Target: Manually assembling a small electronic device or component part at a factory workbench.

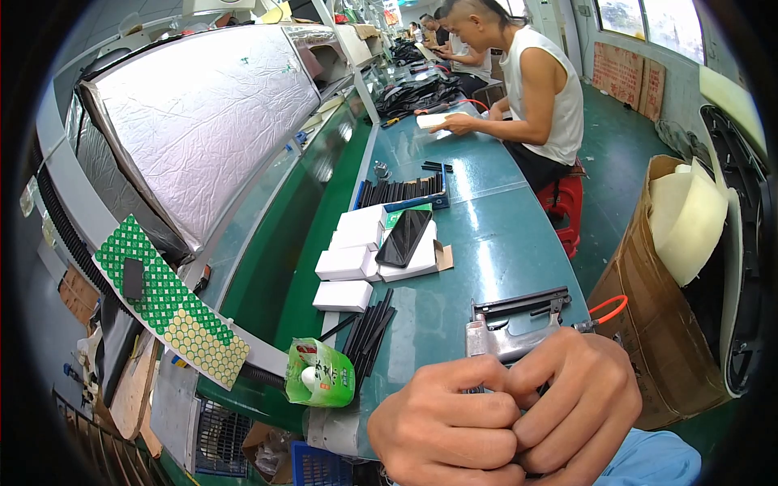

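Note:
My left hand [450, 417] and my right hand [575, 397] are closed with knuckles together at the table's near end. Bits of something dark show between and beside the fingers; what they hold is mostly hidden. Just beyond them a metal pneumatic staple gun [519, 344] lies on the green table [478, 259], its long dark magazine [523, 301] pointing left. An orange air hose [609, 308] loops off its right end. To the left of my hands are loose black strips [373, 328] and an open green packet [320, 374] with something white inside.
Small white boxes [344, 296] sit mid-table, with a black phone [405, 237] on top of some. Behind them, a blue tray [442, 197] holds several black strips. A co-worker [543, 89] sits farther along. On the right stands a large cardboard box [660, 316] with foam pieces.

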A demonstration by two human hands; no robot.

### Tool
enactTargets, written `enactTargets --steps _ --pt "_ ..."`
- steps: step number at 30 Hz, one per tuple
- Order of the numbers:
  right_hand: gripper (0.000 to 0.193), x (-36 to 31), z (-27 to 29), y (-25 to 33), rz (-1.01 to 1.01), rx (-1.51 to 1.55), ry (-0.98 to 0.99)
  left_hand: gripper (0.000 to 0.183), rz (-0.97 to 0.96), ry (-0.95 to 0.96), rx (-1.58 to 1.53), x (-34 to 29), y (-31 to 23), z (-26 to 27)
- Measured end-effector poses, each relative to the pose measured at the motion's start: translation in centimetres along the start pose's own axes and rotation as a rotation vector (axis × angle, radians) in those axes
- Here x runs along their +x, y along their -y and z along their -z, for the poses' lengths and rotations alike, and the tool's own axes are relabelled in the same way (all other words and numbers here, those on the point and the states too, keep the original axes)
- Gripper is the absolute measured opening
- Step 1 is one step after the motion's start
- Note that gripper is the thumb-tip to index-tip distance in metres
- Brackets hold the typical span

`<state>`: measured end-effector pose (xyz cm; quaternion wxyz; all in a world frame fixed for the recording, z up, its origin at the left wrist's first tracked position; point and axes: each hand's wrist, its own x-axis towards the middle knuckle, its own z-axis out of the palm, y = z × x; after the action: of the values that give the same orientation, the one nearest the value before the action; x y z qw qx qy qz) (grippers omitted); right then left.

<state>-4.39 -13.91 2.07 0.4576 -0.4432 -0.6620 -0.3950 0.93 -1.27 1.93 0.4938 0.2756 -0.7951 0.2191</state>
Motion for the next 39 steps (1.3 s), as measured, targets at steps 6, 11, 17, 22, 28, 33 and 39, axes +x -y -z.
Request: enactTargets --steps 6,11,17,22,28,33,39 --pt "0.015 0.0 0.0 -0.1 -0.005 0.009 0.006 0.015 0.006 -0.046 0.029 -0.3 -0.2 -0.3" --pt "0.015 0.1 0.1 -0.1 -0.007 0.021 0.019 0.014 -0.001 -0.050 0.025 -0.4 -0.2 -0.4" --pt "0.016 0.0 0.0 -0.2 -0.001 0.020 0.009 0.013 -0.008 -0.048 0.011 -0.7 -0.1 -0.3" --pt "0.016 0.0 -0.1 -0.2 -0.005 0.019 0.004 0.013 -0.014 -0.077 0.011 -1.1 -0.1 -0.6" --pt "0.017 0.1 -0.1 -0.2 0.015 -0.006 -0.002 0.013 -0.015 -0.069 0.019 -0.8 -0.2 -0.4" --pt "0.017 0.1 -0.2 -0.3 0.022 0.001 -0.003 0.013 -0.035 -0.057 0.021 -0.3 -0.1 -0.4" --pt "0.016 -0.1 -0.4 -1.2 0.014 0.042 -0.008 0.013 0.015 -0.065 0.055 -1.6 -0.6 0.1"
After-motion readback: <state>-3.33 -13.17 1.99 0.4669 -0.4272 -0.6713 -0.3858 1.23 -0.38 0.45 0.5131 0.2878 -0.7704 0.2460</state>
